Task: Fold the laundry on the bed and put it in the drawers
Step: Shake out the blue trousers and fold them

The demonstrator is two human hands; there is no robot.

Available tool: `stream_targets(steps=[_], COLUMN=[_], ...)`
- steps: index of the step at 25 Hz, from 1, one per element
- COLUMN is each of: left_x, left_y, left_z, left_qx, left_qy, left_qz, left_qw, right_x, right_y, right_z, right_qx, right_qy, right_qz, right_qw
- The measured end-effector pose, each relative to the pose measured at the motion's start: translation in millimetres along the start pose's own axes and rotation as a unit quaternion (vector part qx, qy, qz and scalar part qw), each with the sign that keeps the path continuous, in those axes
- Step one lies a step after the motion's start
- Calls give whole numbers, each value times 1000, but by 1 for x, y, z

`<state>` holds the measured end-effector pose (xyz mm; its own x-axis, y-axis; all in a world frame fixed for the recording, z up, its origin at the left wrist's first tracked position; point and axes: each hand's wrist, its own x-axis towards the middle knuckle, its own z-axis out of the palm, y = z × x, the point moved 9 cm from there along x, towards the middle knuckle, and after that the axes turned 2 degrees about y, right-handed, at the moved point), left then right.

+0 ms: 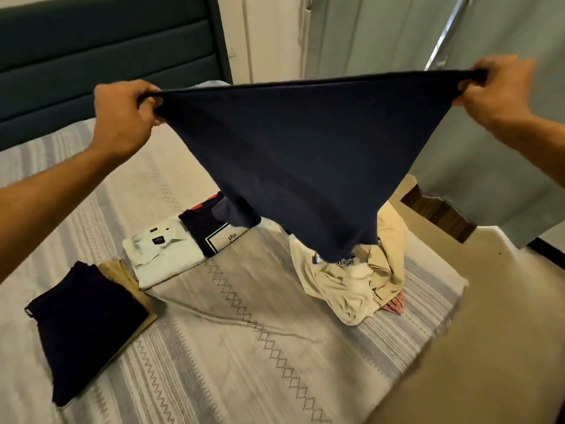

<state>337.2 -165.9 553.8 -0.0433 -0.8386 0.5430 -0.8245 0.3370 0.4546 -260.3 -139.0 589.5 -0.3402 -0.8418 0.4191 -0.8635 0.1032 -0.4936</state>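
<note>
At the far left of the bed (pixel 214 347), a folded dark garment (pixel 88 325) is laid on top of a folded tan garment (pixel 122 275), whose edge shows beneath it. Just to the right, a folded pale green shirt (pixel 165 255) is placed, and touching it a folded black T-shirt (pixel 214 231) with white lettering is seen. Above these, a navy garment (pixel 305 154) is held stretched in the air over the bed. Its left corner is clenched in the curled fingers (pixel 146 102) of the left hand (pixel 122 117), and its right corner is grasped in the same manner by the right hand (pixel 495 90). The cloth is pulled taut along its top edge and hangs down to a point. Beneath that point, an unfolded heap of cream clothing (pixel 351 280) is left on the bed near its right edge. The dark padded headboard (pixel 107 50) is noted behind, and pale curtains (pixel 489 148) at the right.
</note>
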Motion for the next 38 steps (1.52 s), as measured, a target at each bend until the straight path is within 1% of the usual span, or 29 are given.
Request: stream_targets(steps=[1,3,5,6,8,10,11,13,14,16,17,18,19,20,21,22,23,24,25,26,27,28,29,30,31,32,34,36,38], left_x=[-5,-30,-80,-115,-205,-307,-360,-472,-525,-621,-662,-706,-744,-773,-793,-807,-822,-836,-843,-839,-832,-820,-805,-788,-768,-741,-681,-617,-569], left_y=[9,20,21,20,9,-20,-39,-84,-105,-137,-151,-160,-166,-180,-192,-215,-221,-215,-203,-197,-194,-194,-193,-195,-195,-194,-186,-177,-176], left_z=[-23,-61,-88,-95,-109,-115,-112,-87,-73,-54,-49,-45,-42,-39,-39,-28,-28,-31,-37,-49,-62,-74,-89,-101,-117,-135,-181,-231,-277], left_qx=[-16,-34,-3,15,24,26,37,79,100,105,116,125,118,134,166,171,162,157,154,158,155,157,157,161,156,138,68,20,-18], left_qy=[28,60,49,26,-41,-111,-144,-228,-282,-393,-422,-439,-447,-425,-429,-447,-486,-511,-540,-527,-508,-479,-470,-456,-431,-381,-254,-140,-52], left_qz=[8,27,68,102,165,177,171,149,117,9,-35,-22,-4,43,71,64,22,2,-37,-55,-69,-69,-86,-100,-128,-151,-210,-234,-261], left_qw=[999,997,996,994,985,978,974,959,947,913,899,889,887,894,885,875,858,845,826,833,844,861,864,870,880,902,942,962,964], right_x=[-6,-38,-110,-156,-267,-386,-441,-546,-595,-684,-714,-743,-766,-780,-787,-796,-801,-803,-805,-811,-820,-822,-810,-793,-769,-746,-696,-644,-609], right_y=[-7,-16,-30,-30,-26,-12,5,52,74,129,145,155,164,160,159,162,161,147,132,110,96,78,52,31,14,-4,-48,-95,-147], right_z=[-24,-62,-86,-90,-90,-74,-56,-16,3,35,48,63,69,67,69,80,87,91,94,91,90,93,88,83,79,73,62,41,20], right_qx=[13,42,58,35,2,-12,-28,-49,-71,-140,-171,-191,-212,-240,-260,-290,-307,-306,-322,-312,-309,-291,-294,-280,-255,-229,-168,-70,4], right_qy=[16,31,27,11,-34,-81,-118,-184,-215,-259,-277,-312,-332,-333,-332,-358,-389,-409,-407,-415,-443,-462,-461,-457,-435,-423,-392,-345,-332], right_qz=[12,0,-15,-25,-55,-83,-71,6,56,153,160,152,164,158,131,86,47,6,-64,-84,-99,-91,-101,-95,-94,-79,-85,-68,-66], right_qw=[1000,999,998,999,998,993,990,982,973,943,932,918,904,898,898,883,867,860,852,851,836,833,831,839,859,873,900,934,941])
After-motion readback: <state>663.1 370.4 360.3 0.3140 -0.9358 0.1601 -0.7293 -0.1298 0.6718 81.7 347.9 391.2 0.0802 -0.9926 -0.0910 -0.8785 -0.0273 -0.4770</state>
